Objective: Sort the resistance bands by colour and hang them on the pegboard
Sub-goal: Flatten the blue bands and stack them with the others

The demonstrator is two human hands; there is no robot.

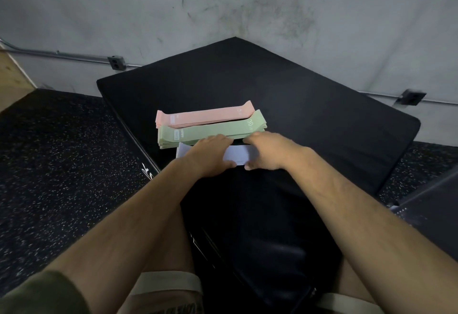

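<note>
Matte black pad [309,115], flat stacked pink bands [205,116], green bands [210,129], lavender bands [238,156].

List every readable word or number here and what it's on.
"30", then tiny letters too small to read: top green band.
Number on top pink band: too blurred.
Patches on both, white mark on mat side, shorts print: unreadable.
Pale bands gripped by left hand and right hand: no text shows.

Black padded bench [297,105], one corner toward a stained grey wall [223,4]. Low on that wall, thin metal conduit [62,54] with a left outlet box [116,62] and a right outlet box [412,97]. Dark speckled rubber floor [49,165] either side of the bench; pale wooden panel [12,76] at far left.
</note>
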